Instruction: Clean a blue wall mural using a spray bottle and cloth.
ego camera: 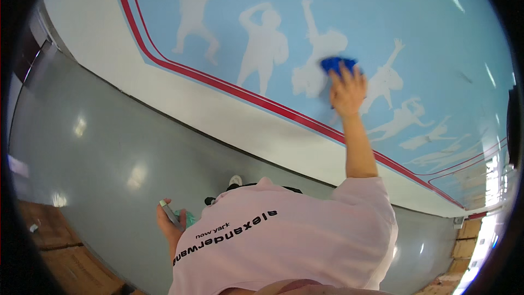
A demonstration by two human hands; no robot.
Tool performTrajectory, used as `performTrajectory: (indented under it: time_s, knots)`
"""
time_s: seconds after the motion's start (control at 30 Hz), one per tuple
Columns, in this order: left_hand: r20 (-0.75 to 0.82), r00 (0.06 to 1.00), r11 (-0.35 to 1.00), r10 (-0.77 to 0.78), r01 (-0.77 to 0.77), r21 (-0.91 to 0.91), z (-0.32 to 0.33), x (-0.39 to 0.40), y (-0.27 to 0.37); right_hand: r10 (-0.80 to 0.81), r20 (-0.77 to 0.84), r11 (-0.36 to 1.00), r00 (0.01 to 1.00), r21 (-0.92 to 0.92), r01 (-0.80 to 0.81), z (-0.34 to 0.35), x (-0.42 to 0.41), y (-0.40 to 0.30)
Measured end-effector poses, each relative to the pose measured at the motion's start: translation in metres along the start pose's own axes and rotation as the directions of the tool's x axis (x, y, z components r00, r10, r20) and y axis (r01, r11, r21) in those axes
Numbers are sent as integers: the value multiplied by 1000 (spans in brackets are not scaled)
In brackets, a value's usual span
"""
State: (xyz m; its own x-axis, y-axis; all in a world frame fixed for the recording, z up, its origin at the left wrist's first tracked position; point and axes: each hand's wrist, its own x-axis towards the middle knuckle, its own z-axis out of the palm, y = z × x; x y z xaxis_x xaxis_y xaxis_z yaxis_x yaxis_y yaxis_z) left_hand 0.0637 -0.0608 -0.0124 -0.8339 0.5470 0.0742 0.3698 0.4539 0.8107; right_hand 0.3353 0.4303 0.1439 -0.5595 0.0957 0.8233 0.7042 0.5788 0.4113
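Note:
My right hand presses a blue cloth flat against a wall mural, its fingers spread over the cloth. The mural is light blue with white human silhouettes and a red striped border; the cloth lies on one of the silhouettes. Low at the left, my left hand is closed around a slim grey object with a pale tip, whose kind I cannot tell. Something green and crinkled shows beside it in the same hand.
A white band of wall runs below the mural down to the grey floor. Cardboard boxes stand at the lower left, with more boxes at the lower right. A dark object shows at the right edge.

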Motion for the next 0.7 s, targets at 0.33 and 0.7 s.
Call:
performTrajectory:
  time_s: [0.33,0.7]
  knots:
    - [7,951,951,308,-308,8,-34,-10,86,-289,420,934,860,321,157,-15,-105,-76]
    - [54,921,922,385,-383,-53,-100,-43,197,-168,111,975,980,165,149,-218,123,9]
